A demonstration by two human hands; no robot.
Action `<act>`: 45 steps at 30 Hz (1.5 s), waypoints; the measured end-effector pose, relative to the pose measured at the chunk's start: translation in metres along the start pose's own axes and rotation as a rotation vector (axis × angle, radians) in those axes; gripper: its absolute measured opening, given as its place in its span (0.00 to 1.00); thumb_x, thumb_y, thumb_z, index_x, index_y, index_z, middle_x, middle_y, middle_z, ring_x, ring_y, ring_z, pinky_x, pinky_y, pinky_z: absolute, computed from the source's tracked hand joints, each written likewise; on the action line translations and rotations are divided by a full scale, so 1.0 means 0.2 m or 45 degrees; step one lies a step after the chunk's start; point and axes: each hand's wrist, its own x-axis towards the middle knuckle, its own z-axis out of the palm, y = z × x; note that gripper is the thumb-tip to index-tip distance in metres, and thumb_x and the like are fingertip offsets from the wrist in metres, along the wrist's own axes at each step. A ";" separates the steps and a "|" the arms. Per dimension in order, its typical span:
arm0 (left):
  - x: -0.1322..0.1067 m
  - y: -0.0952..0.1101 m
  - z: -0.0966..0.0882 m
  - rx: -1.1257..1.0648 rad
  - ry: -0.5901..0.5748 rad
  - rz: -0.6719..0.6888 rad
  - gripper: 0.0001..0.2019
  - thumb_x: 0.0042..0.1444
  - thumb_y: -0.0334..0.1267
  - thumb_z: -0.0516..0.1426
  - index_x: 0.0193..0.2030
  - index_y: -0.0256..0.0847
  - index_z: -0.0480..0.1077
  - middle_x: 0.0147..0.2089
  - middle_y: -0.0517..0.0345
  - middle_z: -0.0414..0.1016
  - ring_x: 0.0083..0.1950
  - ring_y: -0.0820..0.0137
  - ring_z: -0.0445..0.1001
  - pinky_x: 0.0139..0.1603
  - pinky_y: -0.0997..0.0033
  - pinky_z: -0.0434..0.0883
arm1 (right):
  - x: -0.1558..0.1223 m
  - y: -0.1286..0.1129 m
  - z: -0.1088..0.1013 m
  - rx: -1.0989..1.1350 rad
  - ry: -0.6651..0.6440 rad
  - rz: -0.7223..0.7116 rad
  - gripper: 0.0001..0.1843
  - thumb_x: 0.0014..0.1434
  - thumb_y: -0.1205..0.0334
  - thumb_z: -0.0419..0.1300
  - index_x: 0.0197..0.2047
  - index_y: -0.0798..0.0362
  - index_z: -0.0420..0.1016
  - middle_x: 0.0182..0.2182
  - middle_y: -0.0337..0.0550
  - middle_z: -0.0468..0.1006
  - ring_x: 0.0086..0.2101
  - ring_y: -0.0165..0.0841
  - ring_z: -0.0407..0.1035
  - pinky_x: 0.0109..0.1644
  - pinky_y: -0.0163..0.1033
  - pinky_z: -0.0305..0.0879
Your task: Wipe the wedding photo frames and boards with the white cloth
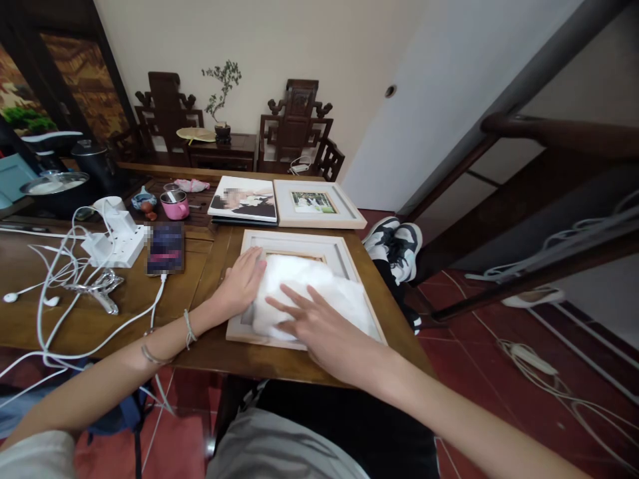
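White cloth (pixel 309 293) lies bunched over the glass of the pale frame (pixel 294 241), which sits flat near the front edge of the bench (pixel 200 319). My right hand (pixel 319 329) rests on the cloth, fingers (pixel 292 307) spread flat, gripping nothing. My left hand (pixel 242 283) lies on the frame's left side, fingers together. I'd judge light, even strokes best, with the left bracing the frame.

white cloth (pixel 309 293) spread flat over pale picture frame (pixel 344 256).
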 end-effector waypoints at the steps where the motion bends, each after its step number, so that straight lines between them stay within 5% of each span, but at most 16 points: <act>1: 0.00 0.00 0.00 0.039 -0.016 0.001 0.24 0.68 0.44 0.41 0.65 0.33 0.56 0.69 0.41 0.56 0.71 0.58 0.53 0.69 0.48 0.53 | -0.06 0.02 0.00 0.034 -0.037 0.011 0.39 0.44 0.84 0.48 0.59 0.52 0.71 0.68 0.44 0.54 0.67 0.50 0.40 0.65 0.67 0.46; 6: -0.01 -0.02 0.01 0.200 -0.099 0.042 0.24 0.60 0.28 0.45 0.64 0.34 0.58 0.70 0.41 0.55 0.72 0.58 0.51 0.69 0.47 0.54 | -0.21 0.13 -0.01 0.096 -0.084 0.172 0.39 0.42 0.85 0.48 0.53 0.48 0.76 0.65 0.42 0.61 0.66 0.45 0.47 0.65 0.61 0.49; 16: 0.01 -0.05 0.03 0.299 -0.103 0.064 0.29 0.53 0.21 0.45 0.63 0.31 0.59 0.69 0.41 0.56 0.72 0.60 0.49 0.69 0.47 0.54 | 0.03 -0.08 -0.06 0.029 -0.026 0.047 0.33 0.49 0.82 0.48 0.56 0.55 0.74 0.66 0.44 0.56 0.67 0.49 0.43 0.64 0.67 0.47; 25: 0.00 -0.11 0.07 0.135 -0.009 0.145 0.29 0.52 0.20 0.45 0.63 0.31 0.61 0.67 0.39 0.58 0.72 0.58 0.49 0.70 0.45 0.51 | -0.30 0.16 0.03 0.019 -0.063 0.256 0.34 0.44 0.84 0.47 0.48 0.50 0.79 0.63 0.43 0.63 0.65 0.48 0.48 0.64 0.67 0.49; 28: 0.00 -0.12 0.08 0.094 0.036 0.160 0.30 0.52 0.20 0.45 0.63 0.33 0.60 0.67 0.40 0.60 0.72 0.60 0.50 0.70 0.45 0.51 | -0.34 0.16 0.06 0.061 0.038 0.209 0.37 0.42 0.84 0.47 0.51 0.50 0.78 0.64 0.44 0.61 0.66 0.48 0.46 0.64 0.68 0.47; 36: 0.01 -0.12 0.06 0.119 0.038 0.171 0.29 0.53 0.20 0.45 0.62 0.34 0.62 0.66 0.42 0.61 0.71 0.59 0.53 0.69 0.42 0.53 | -0.17 -0.04 0.11 0.130 0.151 -0.080 0.38 0.43 0.83 0.48 0.57 0.55 0.72 0.68 0.48 0.50 0.67 0.47 0.39 0.67 0.67 0.38; 45: 0.01 -0.12 0.04 0.187 -0.067 0.201 0.28 0.53 0.21 0.45 0.61 0.31 0.62 0.67 0.40 0.60 0.72 0.58 0.51 0.70 0.45 0.53 | -0.54 0.24 0.22 0.124 0.372 0.196 0.32 0.41 0.81 0.46 0.42 0.46 0.80 0.60 0.39 0.69 0.64 0.41 0.54 0.67 0.62 0.46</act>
